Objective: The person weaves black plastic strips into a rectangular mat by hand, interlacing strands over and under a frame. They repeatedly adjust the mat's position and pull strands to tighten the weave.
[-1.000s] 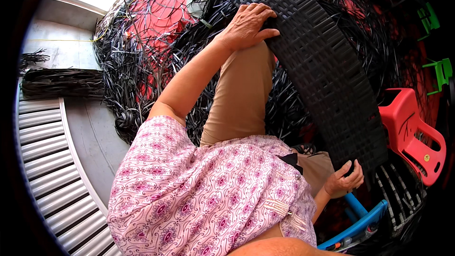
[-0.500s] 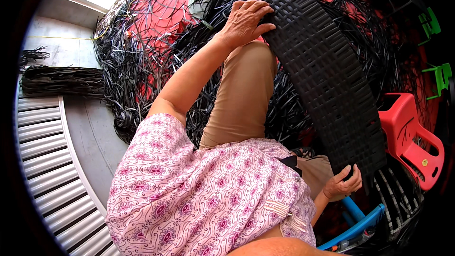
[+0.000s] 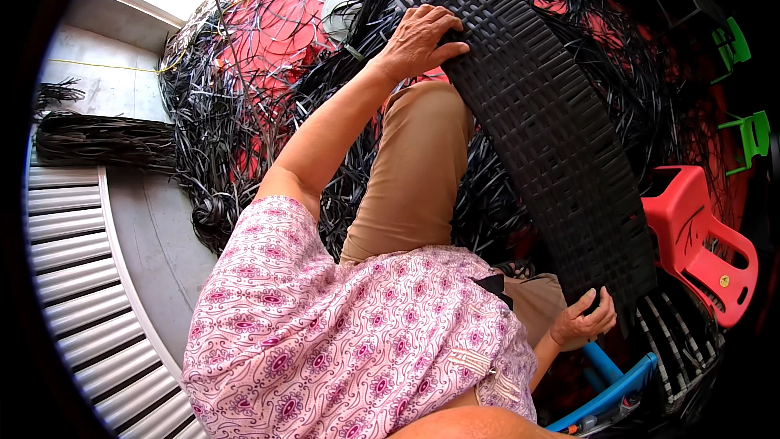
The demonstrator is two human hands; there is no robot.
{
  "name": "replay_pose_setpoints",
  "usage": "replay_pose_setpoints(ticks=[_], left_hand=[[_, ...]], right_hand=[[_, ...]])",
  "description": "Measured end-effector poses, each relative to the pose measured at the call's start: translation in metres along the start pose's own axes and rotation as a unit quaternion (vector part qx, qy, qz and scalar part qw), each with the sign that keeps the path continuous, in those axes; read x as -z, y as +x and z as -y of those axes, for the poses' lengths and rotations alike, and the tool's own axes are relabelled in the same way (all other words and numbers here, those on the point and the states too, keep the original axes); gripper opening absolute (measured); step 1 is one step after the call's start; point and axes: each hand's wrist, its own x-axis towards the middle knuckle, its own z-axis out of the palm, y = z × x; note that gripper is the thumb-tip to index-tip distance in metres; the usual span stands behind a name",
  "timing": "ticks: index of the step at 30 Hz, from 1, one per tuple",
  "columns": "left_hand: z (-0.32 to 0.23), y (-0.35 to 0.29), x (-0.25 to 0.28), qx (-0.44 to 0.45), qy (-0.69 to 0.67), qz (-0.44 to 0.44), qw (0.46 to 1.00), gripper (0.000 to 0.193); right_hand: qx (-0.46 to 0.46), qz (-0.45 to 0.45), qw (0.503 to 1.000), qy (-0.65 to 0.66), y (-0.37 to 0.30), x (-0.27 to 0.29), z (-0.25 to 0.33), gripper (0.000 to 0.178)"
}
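Marks seen on one thing only, the red plastic chair (image 3: pixel 670 207) at the right; first, a dark mark (image 3: pixel 691 226) in thin strokes, seemingly handwritten, on the red surface between the chair's boxy end and its slotted end; second, a small round yellow sticker or emblem (image 3: pixel 725 281), set on the slotted part, just beside the openings; a darker device shows inside the yellow round, too small to make out; whether it holds lettering or a picture, cannot tell.

Ridged plastic woven panel (image 3: pixel 552 122) — smooth plastic red chair (image 3: pixel 679 215), shiny metal rollers (image 3: pixel 65 224).
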Motion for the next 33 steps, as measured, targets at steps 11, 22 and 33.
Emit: replay_pose_setpoints(ticks=[11,22,33], left_hand=[[0.02,-0.006,0.0,-0.001,0.085,-0.029,0.996,0.042],[0.023,-0.002,0.001,0.0,0.112,-0.027,0.993,0.045],[0.03,0.014,0.003,-0.016,0.123,-0.021,0.992,0.038]], right_hand=[[-0.006,0.004,1.0,0.009,-0.001,-0.003,-0.001,0.022],[0.006,0.001,1.0,0.005,-0.004,-0.004,-0.004,0.023],[-0.001,0.007,1.0,0.003,-0.002,-0.002,-0.005,0.021]])
